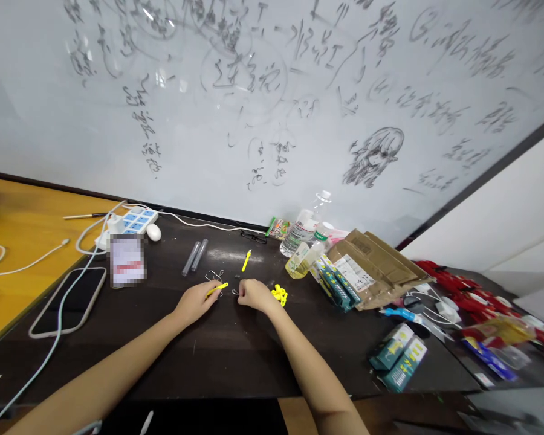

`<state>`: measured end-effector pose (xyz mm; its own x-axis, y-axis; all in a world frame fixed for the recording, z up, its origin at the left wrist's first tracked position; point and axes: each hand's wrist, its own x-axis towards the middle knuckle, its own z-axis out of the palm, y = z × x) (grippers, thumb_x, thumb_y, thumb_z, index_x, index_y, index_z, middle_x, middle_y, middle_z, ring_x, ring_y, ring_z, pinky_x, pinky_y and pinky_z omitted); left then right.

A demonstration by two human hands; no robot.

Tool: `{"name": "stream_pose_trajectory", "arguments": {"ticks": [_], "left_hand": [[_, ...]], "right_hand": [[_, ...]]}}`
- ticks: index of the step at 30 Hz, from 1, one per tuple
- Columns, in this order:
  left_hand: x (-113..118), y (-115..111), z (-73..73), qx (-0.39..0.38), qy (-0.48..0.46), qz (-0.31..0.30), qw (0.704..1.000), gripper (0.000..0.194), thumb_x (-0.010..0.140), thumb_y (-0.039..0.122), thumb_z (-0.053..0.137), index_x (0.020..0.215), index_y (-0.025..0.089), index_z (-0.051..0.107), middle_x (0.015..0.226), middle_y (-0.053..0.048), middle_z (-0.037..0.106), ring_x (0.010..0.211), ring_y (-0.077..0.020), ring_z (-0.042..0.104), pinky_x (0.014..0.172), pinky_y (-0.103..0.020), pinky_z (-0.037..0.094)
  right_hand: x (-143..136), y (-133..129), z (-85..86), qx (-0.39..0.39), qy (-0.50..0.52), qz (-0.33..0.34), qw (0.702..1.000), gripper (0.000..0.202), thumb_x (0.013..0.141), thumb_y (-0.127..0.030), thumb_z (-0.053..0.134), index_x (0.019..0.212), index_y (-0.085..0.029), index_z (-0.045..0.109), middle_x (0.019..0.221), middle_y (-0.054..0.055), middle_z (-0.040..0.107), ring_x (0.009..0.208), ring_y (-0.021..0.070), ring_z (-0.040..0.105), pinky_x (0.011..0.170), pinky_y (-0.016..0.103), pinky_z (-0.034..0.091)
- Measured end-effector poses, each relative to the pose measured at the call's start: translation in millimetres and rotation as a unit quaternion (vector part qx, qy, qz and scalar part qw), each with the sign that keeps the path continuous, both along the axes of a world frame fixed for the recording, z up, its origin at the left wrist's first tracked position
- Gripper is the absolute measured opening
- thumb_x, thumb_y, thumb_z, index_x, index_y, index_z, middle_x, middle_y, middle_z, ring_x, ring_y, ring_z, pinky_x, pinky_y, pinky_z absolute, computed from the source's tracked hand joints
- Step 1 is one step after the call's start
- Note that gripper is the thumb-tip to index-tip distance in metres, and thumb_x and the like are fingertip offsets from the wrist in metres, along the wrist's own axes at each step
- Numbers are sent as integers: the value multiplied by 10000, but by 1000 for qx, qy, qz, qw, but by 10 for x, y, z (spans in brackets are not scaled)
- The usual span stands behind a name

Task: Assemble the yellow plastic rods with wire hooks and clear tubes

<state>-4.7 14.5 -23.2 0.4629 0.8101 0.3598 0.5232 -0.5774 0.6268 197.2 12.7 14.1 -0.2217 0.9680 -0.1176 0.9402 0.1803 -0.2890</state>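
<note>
My left hand [194,306] is closed on a thin yellow plastic piece [217,289], which points up and to the right. Just right of it, my right hand [254,295] pinches a small bent wire loop [235,292]. Several bent metal wire pieces [214,276] lie on the dark table beyond my left hand. A similar yellow piece [246,260] rests farther back, with a tiny dark spring-like part [237,276] nearer to me. Beside my right wrist sits a pile of small yellow parts [279,295]. Two clear tubes [194,257] lie to the back left.
At the left are a phone [68,302], a power strip [136,221] with cables and a white mouse [153,232]. Bottles [301,260], green boxes [399,356] and flattened cardboard [376,266] occupy the right. A whiteboard [185,151] stands behind the table.
</note>
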Motion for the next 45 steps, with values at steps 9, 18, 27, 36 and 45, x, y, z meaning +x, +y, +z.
{"name": "stream_pose_trajectory", "arguments": {"ticks": [9,18,27,36,45], "left_hand": [[93,-83,87,-106,-112,-87,984,269,851,409,471,803,169,582,682,23,595,646,-118,546,636,-214,412],[32,2,19,-85,-22,-67,994,279,837,400,494,691,164,528,597,42,536,569,-102,481,566,-201,323],[40,-21,27,-36,89,-94,991,283,812,417,543,690,168,601,648,12,622,607,-121,548,568,-202,311],[0,-60,102,-21,100,-42,994,301,920,403,315,1011,235,548,811,-3,662,727,-156,617,663,-227,389],[2,-47,64,5,152,-70,986,306,935,364,282,951,243,563,839,1,662,758,-151,619,662,-218,384]], "right_hand": [[-157,-196,-376,-244,608,42,755,222,672,-287,663,784,-162,518,631,-39,523,462,67,479,366,179,435],[-144,-196,-353,-73,567,20,820,242,804,-410,551,804,-179,482,563,-63,502,366,36,383,304,129,268],[-145,-239,-389,-106,499,58,858,200,766,-323,597,798,-189,452,590,-63,528,390,34,397,330,127,308],[-18,-150,-322,-92,564,38,820,217,763,-277,561,776,-209,356,559,-76,573,358,49,452,308,131,368],[10,-138,-359,-109,571,59,812,250,770,-356,618,783,-188,433,610,-62,549,394,51,490,357,167,449]]}}
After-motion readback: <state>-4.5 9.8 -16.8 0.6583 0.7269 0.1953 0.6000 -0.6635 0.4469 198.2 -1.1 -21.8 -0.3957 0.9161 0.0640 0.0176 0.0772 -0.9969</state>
